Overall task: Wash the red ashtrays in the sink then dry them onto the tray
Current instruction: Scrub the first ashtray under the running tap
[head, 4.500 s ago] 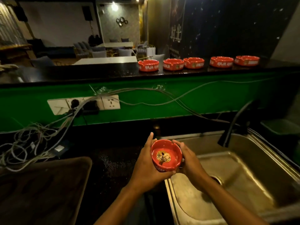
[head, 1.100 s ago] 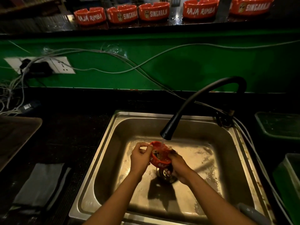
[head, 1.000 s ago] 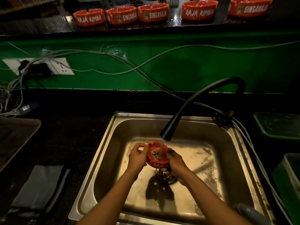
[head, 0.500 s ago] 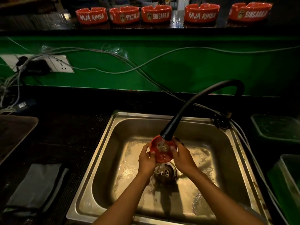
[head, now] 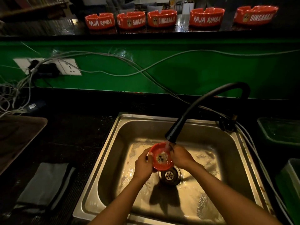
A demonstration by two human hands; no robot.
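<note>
- One steel sink fills the lower middle of your view, its floor wet, the round drain just under your hands.
- The green wall panel runs across behind it, draped with loose grey cables that reach a white socket strip on the left.
- A dark tray lies on the counter well left of the sink, cut off by the frame edge; a folded grey cloth lies nearer you, between tray and sink.
- The black curved faucet arches in from the right and its nozzle stands in front of the far rim of the ashtray you hold.
- Five more red ashtrays line the dark shelf above the wall, apart from each other.
- Green bins at the right are dim and cut off.
- Your left hand and right hand both curl round the red ashtray, held above the drain under running water.
- Something dark sits in its bowl, too blurred to name.
</note>
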